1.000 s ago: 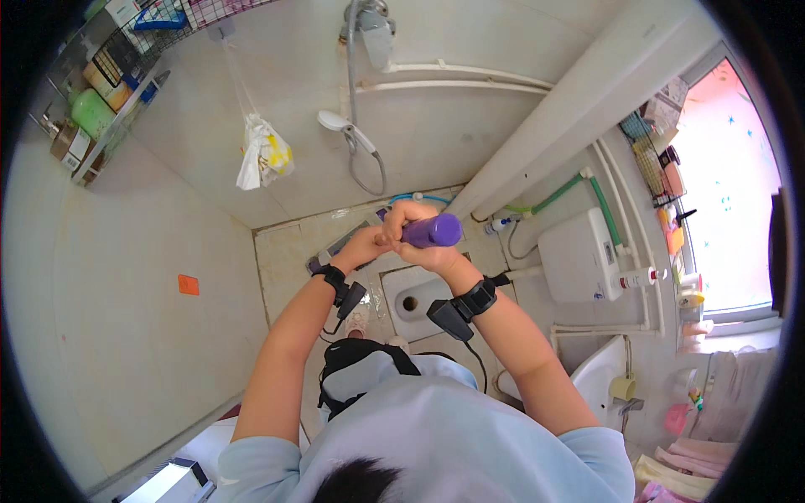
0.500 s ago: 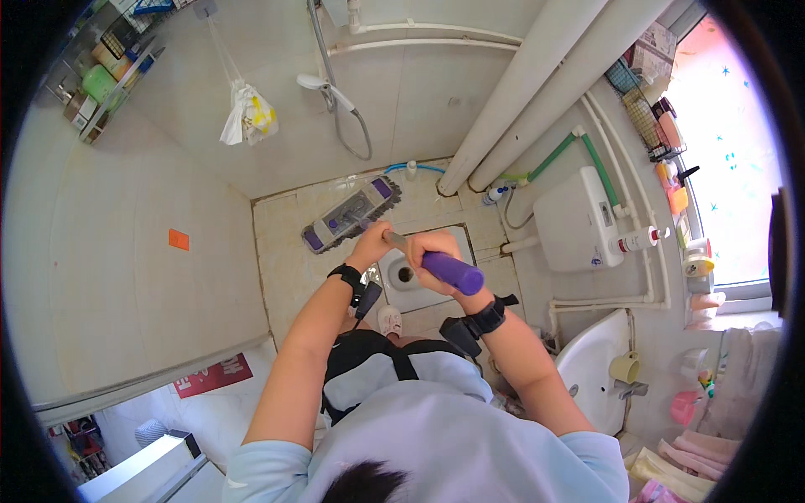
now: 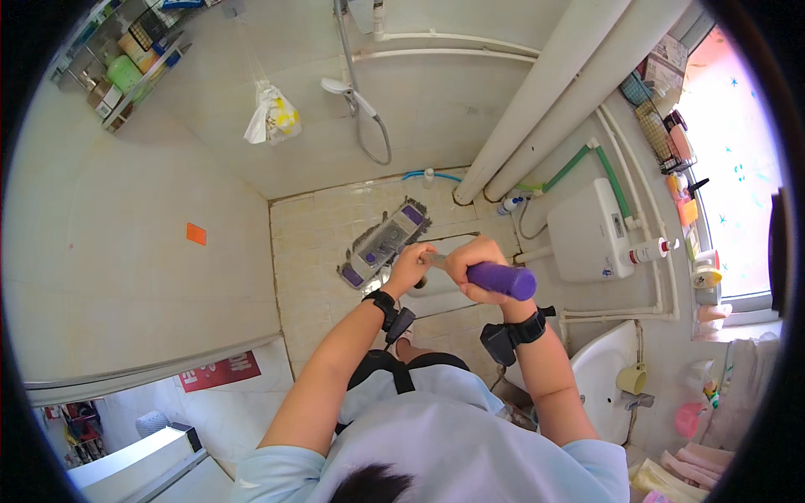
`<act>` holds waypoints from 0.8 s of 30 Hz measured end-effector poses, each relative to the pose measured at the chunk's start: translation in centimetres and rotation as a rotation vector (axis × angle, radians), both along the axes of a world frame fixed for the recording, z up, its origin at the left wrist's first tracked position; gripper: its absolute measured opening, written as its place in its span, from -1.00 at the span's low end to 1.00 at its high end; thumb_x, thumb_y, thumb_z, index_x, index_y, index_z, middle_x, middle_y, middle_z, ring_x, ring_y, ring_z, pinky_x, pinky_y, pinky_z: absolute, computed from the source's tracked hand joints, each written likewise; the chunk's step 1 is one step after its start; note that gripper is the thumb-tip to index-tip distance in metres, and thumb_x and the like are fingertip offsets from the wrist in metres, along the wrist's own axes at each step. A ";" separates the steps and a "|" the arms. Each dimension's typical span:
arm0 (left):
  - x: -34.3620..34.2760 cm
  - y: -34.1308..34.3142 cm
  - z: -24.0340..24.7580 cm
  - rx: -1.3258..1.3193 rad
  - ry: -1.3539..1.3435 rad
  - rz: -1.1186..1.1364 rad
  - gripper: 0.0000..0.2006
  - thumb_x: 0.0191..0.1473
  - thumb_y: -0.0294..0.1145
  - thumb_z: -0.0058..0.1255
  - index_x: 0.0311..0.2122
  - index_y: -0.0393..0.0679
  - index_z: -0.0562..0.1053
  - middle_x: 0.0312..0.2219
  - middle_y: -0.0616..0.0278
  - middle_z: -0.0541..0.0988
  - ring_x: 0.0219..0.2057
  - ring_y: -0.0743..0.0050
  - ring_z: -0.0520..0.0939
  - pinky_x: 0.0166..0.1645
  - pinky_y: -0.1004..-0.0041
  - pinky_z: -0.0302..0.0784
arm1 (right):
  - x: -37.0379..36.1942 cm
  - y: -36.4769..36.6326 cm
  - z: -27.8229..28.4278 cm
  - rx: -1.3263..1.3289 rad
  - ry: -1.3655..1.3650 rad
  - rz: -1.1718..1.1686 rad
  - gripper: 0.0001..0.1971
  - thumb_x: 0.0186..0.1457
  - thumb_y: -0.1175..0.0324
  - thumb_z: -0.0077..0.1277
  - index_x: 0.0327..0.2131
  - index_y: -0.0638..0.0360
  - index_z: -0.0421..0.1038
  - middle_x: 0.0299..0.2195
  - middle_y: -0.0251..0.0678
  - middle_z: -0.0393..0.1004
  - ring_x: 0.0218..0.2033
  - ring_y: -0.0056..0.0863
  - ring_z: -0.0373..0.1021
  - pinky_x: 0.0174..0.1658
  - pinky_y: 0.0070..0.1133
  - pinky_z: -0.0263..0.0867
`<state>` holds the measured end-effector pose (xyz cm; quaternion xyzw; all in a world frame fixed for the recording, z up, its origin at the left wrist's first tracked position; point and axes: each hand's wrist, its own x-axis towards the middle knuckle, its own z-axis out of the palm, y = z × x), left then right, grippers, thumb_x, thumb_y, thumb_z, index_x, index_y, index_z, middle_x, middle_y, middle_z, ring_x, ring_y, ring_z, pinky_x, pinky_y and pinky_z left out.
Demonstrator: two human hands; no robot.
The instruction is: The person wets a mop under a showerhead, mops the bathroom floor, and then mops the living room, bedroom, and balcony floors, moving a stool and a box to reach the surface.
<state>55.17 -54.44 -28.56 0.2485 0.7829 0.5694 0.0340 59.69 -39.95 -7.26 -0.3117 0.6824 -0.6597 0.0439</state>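
Both hands grip the pole of a flat mop [image 3: 381, 244], whose grey and purple head with a dark fringe rests on the tiled floor. My left hand [image 3: 408, 268] is wrapped around the metal pole, lower down and closer to the mop head. At the upper end, my right hand [image 3: 478, 267] is closed around the pole just by its purple grip [image 3: 503, 281]. The squat toilet [image 3: 449, 289] lies beneath my hands and is partly covered by them. Each wrist wears a black strap with a small box.
A white cistern [image 3: 587, 230] hangs on the right wall, with a washbasin [image 3: 605, 377] nearer me. Thick white pipes [image 3: 549, 101] rise at the back beside a small bottle [image 3: 509, 205]. A hand shower [image 3: 348, 92] and a plastic bag [image 3: 272, 116] hang on the far wall.
The mop head has slid nearer to me and to the right, away from the back wall. Both hands have moved right with the pole, still gripping it. The whole view has shifted slightly.
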 end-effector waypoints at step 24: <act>2.3 -24.1 7.6 -0.179 0.155 0.438 -0.91 -0.28 -0.52 -0.01 -0.58 -0.02 0.44 -0.56 0.31 0.46 -0.44 0.18 0.49 -0.40 0.36 0.36 | 1.7 -24.8 10.6 -0.002 0.196 0.382 -0.85 -0.50 0.51 -0.11 -0.76 0.20 0.10 -0.77 -0.26 0.10 -0.70 -0.27 0.11 -0.58 -0.49 0.07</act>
